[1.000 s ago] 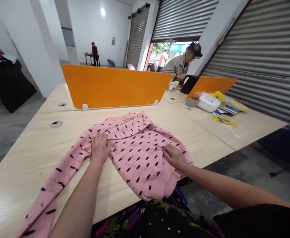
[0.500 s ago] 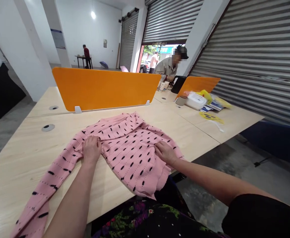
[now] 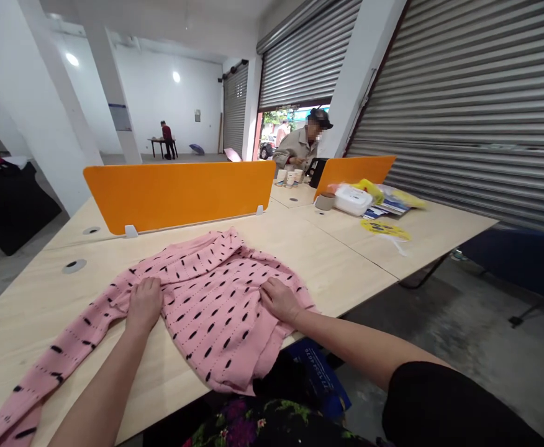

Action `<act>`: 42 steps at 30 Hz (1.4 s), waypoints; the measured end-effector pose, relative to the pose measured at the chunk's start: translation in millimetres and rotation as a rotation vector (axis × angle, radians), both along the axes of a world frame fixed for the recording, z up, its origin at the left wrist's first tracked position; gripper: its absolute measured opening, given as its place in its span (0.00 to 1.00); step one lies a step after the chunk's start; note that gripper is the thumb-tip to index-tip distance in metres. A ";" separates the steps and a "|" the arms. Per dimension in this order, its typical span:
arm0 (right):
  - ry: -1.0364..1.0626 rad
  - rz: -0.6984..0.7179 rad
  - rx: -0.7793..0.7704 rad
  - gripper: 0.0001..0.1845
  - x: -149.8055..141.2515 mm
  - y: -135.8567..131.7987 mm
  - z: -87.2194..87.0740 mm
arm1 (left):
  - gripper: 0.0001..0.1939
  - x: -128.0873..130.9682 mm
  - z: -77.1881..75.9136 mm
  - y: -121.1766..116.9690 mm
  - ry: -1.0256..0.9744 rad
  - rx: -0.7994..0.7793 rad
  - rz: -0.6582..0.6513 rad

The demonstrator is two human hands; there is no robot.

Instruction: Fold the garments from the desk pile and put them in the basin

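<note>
Black sleeve [image 3: 444, 403]; black floral garment [image 3: 272, 425], purple blooms, green leaves.

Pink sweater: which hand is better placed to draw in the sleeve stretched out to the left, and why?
Probably the left hand: it lies by the upper end of that sleeve, while the right hand is across the sweater, farther off.

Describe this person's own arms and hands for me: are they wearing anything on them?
Both the left hand and the right hand are bare, without gloves, and I see no watch or bracelet on either wrist. The right arm has a plain black sleeve that stops around the elbow. The left forearm is uncovered; its sleeve, if any, is out of view.
</note>
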State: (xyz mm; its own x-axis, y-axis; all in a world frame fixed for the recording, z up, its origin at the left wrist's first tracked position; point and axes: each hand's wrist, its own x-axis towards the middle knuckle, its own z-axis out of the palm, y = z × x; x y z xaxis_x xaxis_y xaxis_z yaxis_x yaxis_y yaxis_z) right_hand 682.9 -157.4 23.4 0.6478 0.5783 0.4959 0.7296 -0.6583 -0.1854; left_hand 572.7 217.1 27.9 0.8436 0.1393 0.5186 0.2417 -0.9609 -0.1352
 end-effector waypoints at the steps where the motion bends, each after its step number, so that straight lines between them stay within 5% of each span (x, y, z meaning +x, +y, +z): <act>1: 0.001 -0.002 0.003 0.11 -0.1 -0.1 0.0 | 0.16 -0.6 0.1 0.1 -0.004 0.011 0.000; 9: 0.043 0.017 0.038 0.11 -0.9 -0.3 0.2 | 0.20 -1.4 4.7 -1.1 -0.069 0.031 0.188; 14: 0.048 0.018 0.061 0.12 -2.5 -3.8 -2.1 | 0.19 5.4 3.2 0.1 -0.031 -0.030 0.175; 18: 0.141 -0.040 -0.052 0.13 5.6 4.6 15.1 | 0.17 9.0 0.7 1.6 -0.033 -0.044 0.138; 22: 0.111 -0.025 -0.133 0.07 17.3 52.3 47.0 | 0.17 9.6 -2.1 1.6 -0.039 -0.035 0.141; 24: 0.015 0.071 -0.200 0.17 21.9 89.3 55.2 | 0.17 9.1 -3.4 1.1 -0.054 -0.059 0.136; 27: -0.007 0.170 -0.362 0.23 28.7 144.2 51.5 | 0.16 7.9 -4.6 -0.4 -0.084 -0.121 0.129; 30: 0.015 0.188 -0.503 0.16 36.7 181.5 40.8 | 0.16 6.8 -3.5 -3.9 -0.101 -0.166 0.150; 36: 0.026 0.209 -0.630 0.14 41.7 202.3 43.6 | 0.16 5.3 1.2 -11.5 -0.101 -0.188 0.145; 42: 0.107 0.187 -0.584 0.10 28.2 212.3 54.9 | 0.23 8.2 -2.9 -10.1 -0.150 -0.303 0.142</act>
State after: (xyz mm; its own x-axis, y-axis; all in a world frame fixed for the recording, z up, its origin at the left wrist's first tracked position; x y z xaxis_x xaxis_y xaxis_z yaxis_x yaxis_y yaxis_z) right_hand 711.2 55.0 78.3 0.5380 0.8430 0.0009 0.8396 -0.5360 0.0880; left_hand 580.9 206.9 25.0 0.7224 0.4158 0.5525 0.3709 -0.9074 0.1979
